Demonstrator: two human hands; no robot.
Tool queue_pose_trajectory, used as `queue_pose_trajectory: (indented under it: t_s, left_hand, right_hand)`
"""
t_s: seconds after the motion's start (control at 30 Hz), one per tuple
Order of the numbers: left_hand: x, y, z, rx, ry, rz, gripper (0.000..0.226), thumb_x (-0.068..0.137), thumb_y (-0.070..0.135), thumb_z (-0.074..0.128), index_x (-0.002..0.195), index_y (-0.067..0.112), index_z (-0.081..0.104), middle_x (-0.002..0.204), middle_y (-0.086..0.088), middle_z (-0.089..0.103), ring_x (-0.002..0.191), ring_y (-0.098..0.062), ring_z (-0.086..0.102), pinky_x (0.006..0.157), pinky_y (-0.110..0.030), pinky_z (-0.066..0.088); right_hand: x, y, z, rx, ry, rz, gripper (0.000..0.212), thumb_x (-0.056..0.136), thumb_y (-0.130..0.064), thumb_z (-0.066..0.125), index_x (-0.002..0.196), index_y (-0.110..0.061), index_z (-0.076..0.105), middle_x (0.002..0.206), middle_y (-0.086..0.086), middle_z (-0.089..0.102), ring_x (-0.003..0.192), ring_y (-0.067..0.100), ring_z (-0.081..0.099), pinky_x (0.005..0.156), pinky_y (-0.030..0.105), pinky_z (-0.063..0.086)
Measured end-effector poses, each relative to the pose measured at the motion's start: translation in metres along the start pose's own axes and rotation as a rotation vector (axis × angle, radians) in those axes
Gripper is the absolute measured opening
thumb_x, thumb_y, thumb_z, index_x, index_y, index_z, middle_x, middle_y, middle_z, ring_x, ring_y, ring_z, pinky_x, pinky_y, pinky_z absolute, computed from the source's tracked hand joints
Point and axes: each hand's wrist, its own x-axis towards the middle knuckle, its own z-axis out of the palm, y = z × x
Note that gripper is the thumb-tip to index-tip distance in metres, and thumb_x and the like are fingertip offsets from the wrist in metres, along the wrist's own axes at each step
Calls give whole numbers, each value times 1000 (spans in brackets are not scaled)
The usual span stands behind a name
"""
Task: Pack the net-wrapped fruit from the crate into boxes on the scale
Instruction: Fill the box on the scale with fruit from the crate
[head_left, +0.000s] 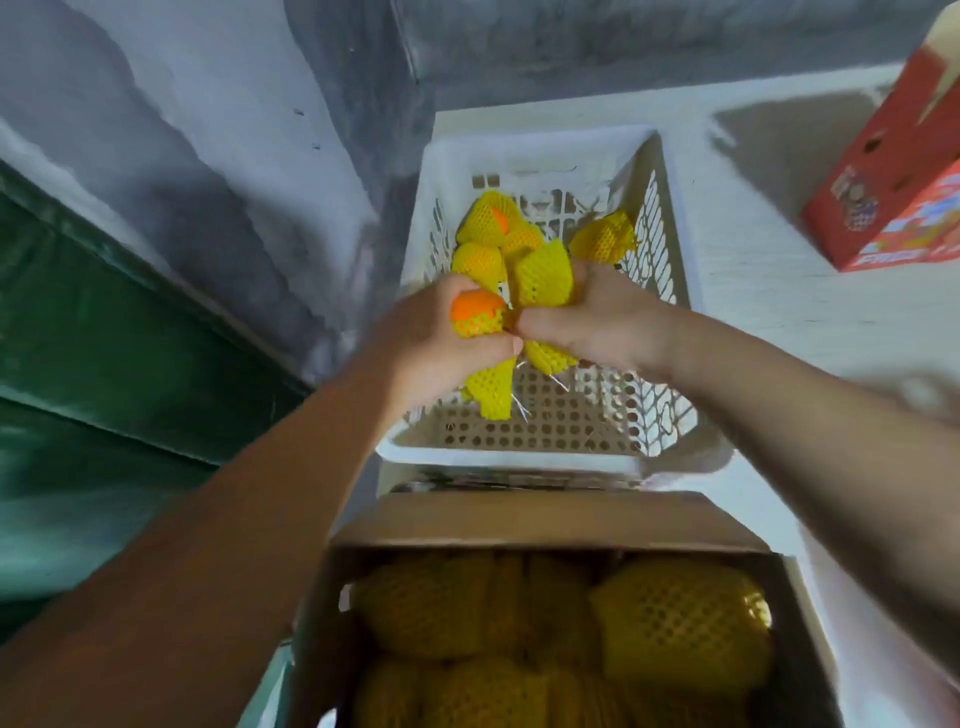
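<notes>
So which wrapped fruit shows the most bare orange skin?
The fruit in the left hand: its orange top sticks out of the net; the others are almost fully covered.

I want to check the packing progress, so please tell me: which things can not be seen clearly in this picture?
- Scale: head view, hidden under the cardboard box; no display shows.
- Fruit count in the box: the bottom edge cuts it off, and it lies in shadow.
- Fruit in the right hand: mostly covered by the fingers.
- Print on the red carton: blurred, cut by the right edge.
- White crate: the hands and left hand hide part of its floor.
</notes>
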Motion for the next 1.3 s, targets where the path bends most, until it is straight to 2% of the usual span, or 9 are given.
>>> queue_pose_trajectory:
  t_s: [0.13, 0.3, 0.4, 0.5, 0.63, 0.8, 1.0, 1.13, 1.3]
  left_hand:
    - [-87, 14, -19, -373, 155, 62, 48, 75, 79, 62, 112, 47, 62, 97, 20, 70, 84, -4, 72, 73, -48, 64]
    - [-197, 7, -15, -612, 347, 9, 36, 77, 82, 52, 102, 60, 66, 99, 32, 69, 90, 13, 64, 76, -31, 51]
    - [-246, -8, -10, -1160, 243, -250, 53, 81, 77, 64, 124, 46, 68, 124, 7, 74, 110, -16, 73, 88, -54, 62]
    - [-283, -29, -16, -1445, 264, -375, 57, 99, 66, 56, 138, 26, 63, 122, -8, 76, 100, -25, 78, 73, -44, 66]
    - [-325, -59, -29, -1622, 346, -354, 46, 106, 59, 46, 120, 22, 68, 100, -8, 81, 87, -24, 80, 62, -39, 64]
    - [-364, -80, -36, -1697, 358, -391, 55, 106, 61, 43, 133, 18, 65, 119, -13, 75, 100, -30, 77, 70, -44, 66]
    - [-392, -91, -46, -1685, 331, -336, 66, 104, 66, 38, 145, 18, 58, 130, -13, 72, 111, -31, 74, 81, -47, 65]
    - [-405, -92, -49, -1661, 340, -290, 65, 105, 63, 35, 148, 18, 55, 134, -13, 70, 113, -31, 73, 88, -51, 63]
    - [-417, -72, -45, -1563, 290, -219, 62, 106, 61, 38, 146, 17, 54, 126, -15, 73, 104, -29, 77, 87, -51, 64]
  right_hand:
    - [-78, -42, 16, 310, 100, -16, 45, 78, -57, 71, 112, -28, 73, 103, -4, 79, 97, 18, 75, 84, 44, 63]
    - [-176, -68, 79, 544, 197, -126, 29, 84, -39, 74, 101, -16, 74, 91, 3, 77, 83, 21, 74, 81, 46, 61]
    - [-223, -68, 120, 646, 252, -159, 28, 83, -34, 73, 102, -14, 76, 101, 11, 78, 95, 31, 76, 87, 52, 61]
    - [-259, -62, 152, 709, 349, -202, 26, 80, -31, 72, 101, -15, 76, 99, 12, 77, 94, 31, 75, 82, 50, 63]
    - [-290, -53, 173, 506, 490, -237, 25, 82, -35, 74, 98, -16, 72, 85, -1, 72, 82, 19, 70, 80, 58, 62]
    - [-286, -59, 173, -157, 790, -409, 32, 79, -53, 73, 104, -42, 55, 98, -17, 66, 91, -1, 64, 73, 17, 45]
    - [-270, -62, 158, -815, 355, 92, 104, 80, -65, 76, 161, -26, 23, 163, 14, 30, 145, 45, 36, 116, 57, 36]
    - [-303, -87, 192, -438, 432, -235, 74, 86, -53, 68, 150, -25, 45, 146, 5, 51, 128, 26, 56, 106, 44, 49]
    - [-338, -123, 244, -140, -57, -361, 86, 80, -55, 79, 153, -35, 40, 136, -8, 59, 121, 5, 63, 104, 33, 54]
